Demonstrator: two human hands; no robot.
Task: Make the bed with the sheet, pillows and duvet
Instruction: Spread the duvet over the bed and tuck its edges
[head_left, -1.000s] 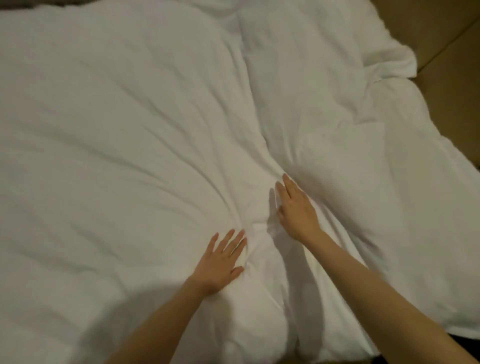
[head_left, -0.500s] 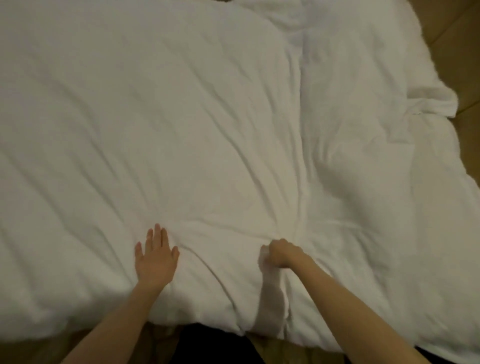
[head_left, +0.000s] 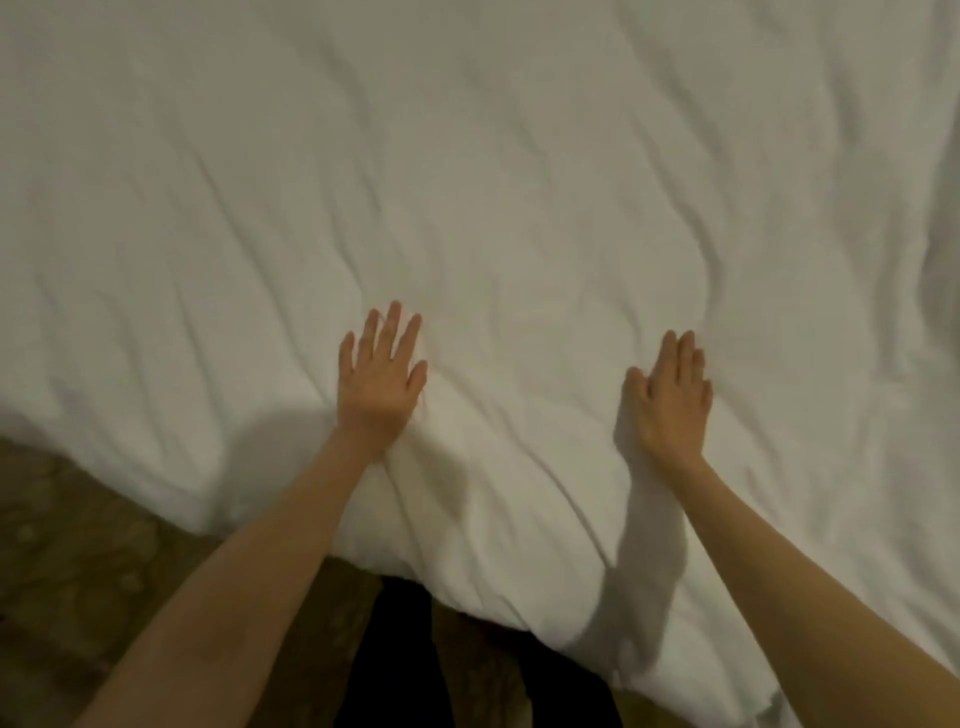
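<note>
The duvet (head_left: 519, 182) is spread out wide. The left hand (head_left: 379, 379) and right hand (head_left: 670, 400) are laid flat on it near its front edge, fingers straight. It seems to be smoothed now; next, the wrinkles (head_left: 711, 270) should be pushed outward

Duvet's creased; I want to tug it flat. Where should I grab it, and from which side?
Probably pinch the duvet at its near edge, from the floor side: it hangs free there, while the left hand and right hand lie flat on top.
</note>
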